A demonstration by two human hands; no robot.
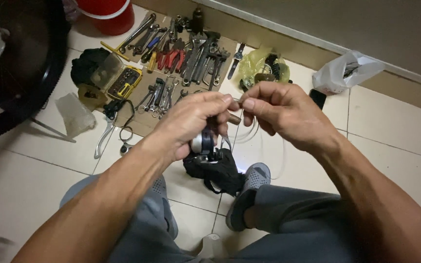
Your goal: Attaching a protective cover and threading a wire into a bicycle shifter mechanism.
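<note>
Place: a makeshift bicycle-repair spot on the floor of a home.
Floor: pale glazed tiles (395, 126) running to a wall skirting.
Tools: wrenches and pliers (181, 53) spread on a cardboard sheet (142, 124), with a bit set (125, 82).
Bicycle: a knobby tyre (35, 63) at the left.

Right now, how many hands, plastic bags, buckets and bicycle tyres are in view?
Hands: 2 (left hand, right hand)
Plastic bags: 2 (yellow bag, white bag)
Red bucket: 1
Bicycle tyre: 1
Total: 6
</note>
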